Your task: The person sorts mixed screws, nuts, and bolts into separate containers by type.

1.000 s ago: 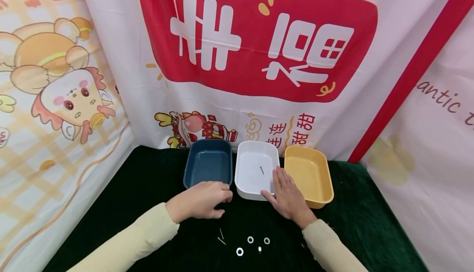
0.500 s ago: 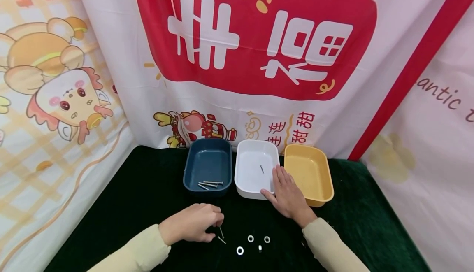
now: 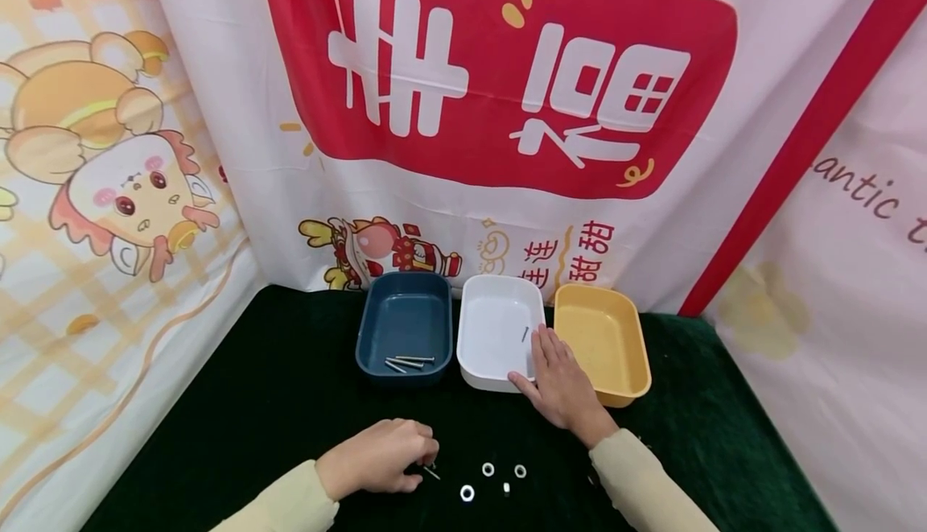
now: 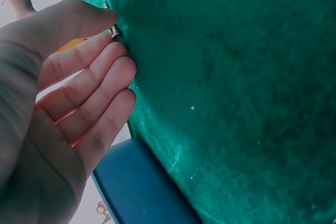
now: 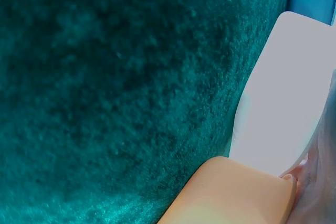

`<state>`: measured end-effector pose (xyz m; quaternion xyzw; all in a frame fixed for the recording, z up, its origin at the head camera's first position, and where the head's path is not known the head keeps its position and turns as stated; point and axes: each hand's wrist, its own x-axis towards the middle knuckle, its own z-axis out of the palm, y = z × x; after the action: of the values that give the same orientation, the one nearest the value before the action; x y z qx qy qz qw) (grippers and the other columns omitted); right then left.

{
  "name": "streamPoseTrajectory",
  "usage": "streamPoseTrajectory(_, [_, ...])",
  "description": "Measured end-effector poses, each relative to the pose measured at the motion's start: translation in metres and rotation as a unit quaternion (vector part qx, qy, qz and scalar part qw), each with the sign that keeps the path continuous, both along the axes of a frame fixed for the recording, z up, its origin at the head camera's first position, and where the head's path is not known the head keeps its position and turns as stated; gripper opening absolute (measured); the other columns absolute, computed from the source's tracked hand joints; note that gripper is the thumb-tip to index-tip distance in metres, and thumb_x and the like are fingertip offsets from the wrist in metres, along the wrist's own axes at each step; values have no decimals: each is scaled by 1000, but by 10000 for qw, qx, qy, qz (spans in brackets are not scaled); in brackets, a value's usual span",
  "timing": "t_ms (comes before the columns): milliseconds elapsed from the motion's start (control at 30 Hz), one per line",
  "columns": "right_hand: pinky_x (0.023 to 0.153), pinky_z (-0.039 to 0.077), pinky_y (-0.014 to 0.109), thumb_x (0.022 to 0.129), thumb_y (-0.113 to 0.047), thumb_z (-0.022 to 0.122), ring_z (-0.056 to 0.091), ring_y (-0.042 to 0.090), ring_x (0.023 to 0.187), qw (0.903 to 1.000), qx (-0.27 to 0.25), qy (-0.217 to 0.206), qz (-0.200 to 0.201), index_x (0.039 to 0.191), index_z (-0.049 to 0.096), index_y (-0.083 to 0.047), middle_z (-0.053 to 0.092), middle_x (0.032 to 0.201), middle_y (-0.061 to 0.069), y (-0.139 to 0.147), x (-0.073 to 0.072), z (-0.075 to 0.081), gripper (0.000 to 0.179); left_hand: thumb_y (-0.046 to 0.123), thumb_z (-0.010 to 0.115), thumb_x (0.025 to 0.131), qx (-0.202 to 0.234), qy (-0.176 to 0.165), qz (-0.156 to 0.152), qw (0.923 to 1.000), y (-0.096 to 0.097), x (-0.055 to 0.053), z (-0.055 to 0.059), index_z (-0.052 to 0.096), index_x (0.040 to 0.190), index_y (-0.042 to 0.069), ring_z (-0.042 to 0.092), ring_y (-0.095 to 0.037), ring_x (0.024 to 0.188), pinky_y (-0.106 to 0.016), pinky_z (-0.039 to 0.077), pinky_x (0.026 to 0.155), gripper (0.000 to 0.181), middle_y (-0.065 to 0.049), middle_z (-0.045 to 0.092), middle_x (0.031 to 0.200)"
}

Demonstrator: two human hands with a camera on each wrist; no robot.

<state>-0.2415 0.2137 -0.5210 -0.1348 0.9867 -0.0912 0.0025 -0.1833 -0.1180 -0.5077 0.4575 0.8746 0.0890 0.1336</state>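
My left hand (image 3: 384,455) is low over the dark green cloth, thumb and forefinger pinching a small metal screw (image 4: 115,33). Another screw (image 3: 432,473) lies right by those fingertips. My right hand (image 3: 563,383) lies with straight fingers on the right rim of the white bin (image 3: 492,383), between it and the yellow bin (image 3: 630,397). One screw (image 3: 525,334) is inside the white bin. The dark blue bin (image 3: 405,281) on the left holds several long screws (image 3: 409,362).
Several metal nuts lie on the cloth right of my left hand, including a bright nut (image 3: 467,493) and one standing on edge (image 3: 506,489). The bins stand in a row before a printed white and red cloth backdrop (image 3: 405,178). Another printed cloth (image 3: 130,339) hangs at left.
My left hand has come back from over the blue bin to the loose screws and pinched one. The screw in the white bin has shifted right. My right hand has stayed put.
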Motion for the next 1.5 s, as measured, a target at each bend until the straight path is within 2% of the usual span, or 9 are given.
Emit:
streamPoseTrajectory(200, [134,16,55,102,-76,35,13,37,166,10000,-32,-23,1,169,14,-3,8,179,16,-2,1,1,101,21,84,88,16,117,-33,9999,2,0,-6,69,89,29,51,5,73,-17,48,64,18,16,57,85])
streamPoseTrajectory(400, [133,17,57,102,-75,37,14,38,165,10000,-86,-1,6,169,16,-3,10,178,16,-2,3,-2,100,18,82,90,73,19,-76,9999,4,1,-11,71,90,29,51,6,72,-16,48,64,16,17,58,85])
streamPoseTrajectory(633, [134,18,55,102,-77,34,15,37,165,10000,-13,-50,-29,169,14,-4,9,179,15,-3,6,-9,101,15,82,90,143,-117,-88,9998,5,6,-11,71,87,27,50,7,70,-15,46,62,16,16,57,82])
streamPoseTrajectory(1133, [133,18,56,101,-76,37,16,37,165,10000,-3,-34,-87,169,17,-4,11,179,15,-1,7,-9,101,17,80,90,194,-204,-57,9996,8,2,-16,68,83,30,50,7,70,-15,46,61,19,18,55,81])
streamPoseTrajectory(1333, [133,18,55,101,-78,34,15,37,165,10000,24,5,-85,169,17,-4,11,179,15,0,6,-6,102,16,80,88,210,-129,-85,9997,9,2,-14,67,83,30,49,7,68,-15,44,59,20,18,53,81])
streamPoseTrajectory(1500, [133,19,56,101,-79,33,16,37,165,10000,1,88,-47,168,18,-3,11,178,16,0,4,-3,102,15,79,89,150,-173,-48,9997,10,1,-8,67,83,29,49,6,67,-15,44,59,20,17,53,80])
